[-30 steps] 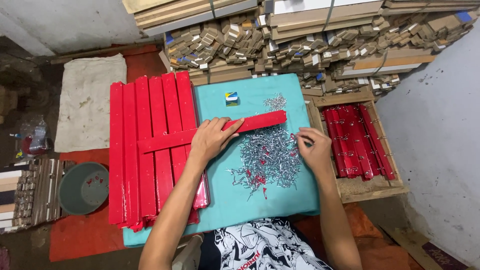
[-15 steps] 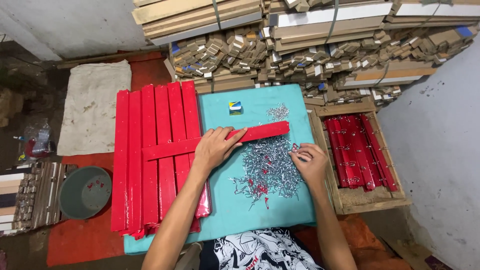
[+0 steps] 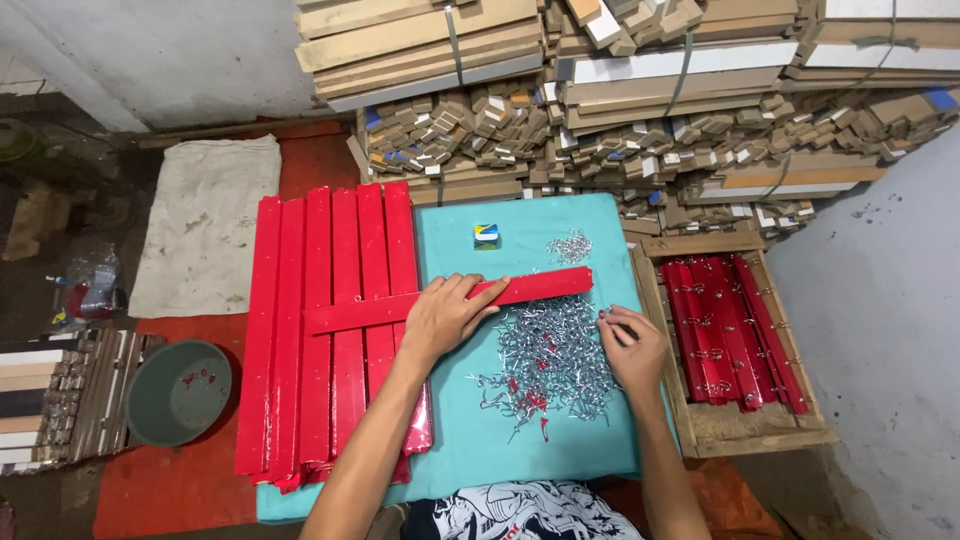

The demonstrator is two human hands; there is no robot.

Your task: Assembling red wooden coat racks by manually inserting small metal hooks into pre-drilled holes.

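Since half a second ago little has been shifted: the right hand (image 3: 632, 350) has been moved slightly down the right edge of the pile of small metal hooks (image 3: 548, 362), and the view has been tipped a bit.

The left hand (image 3: 447, 312) is laid flat on a red strip (image 3: 450, 298), fingers spread and pressed down, probably so the strip is kept from sliding. The strip is set crosswise over the row of red strips (image 3: 335, 320) lying side by side (a handy raised rest, by the look of it), its right end out over the teal mat (image 3: 470, 440).

The right hand's fingers are curled together at the pile's edge; something seems to be pinched, but whether a hook is actually held cannot be told. The pile is kept just beside that hand, within easy reach.

Finished-looking strips are stacked in the wooden crate (image 3: 760, 435) at the right, close at hand. A smaller heap of hooks (image 3: 570, 246) and a small box (image 3: 487, 235) sit at the mat's far side.

Hard to make out: individual hooks, any fittings on the held strip, the contents of the grey bowl (image 3: 180, 392). The stacked wood (image 3: 640, 90) is cut off at the top.
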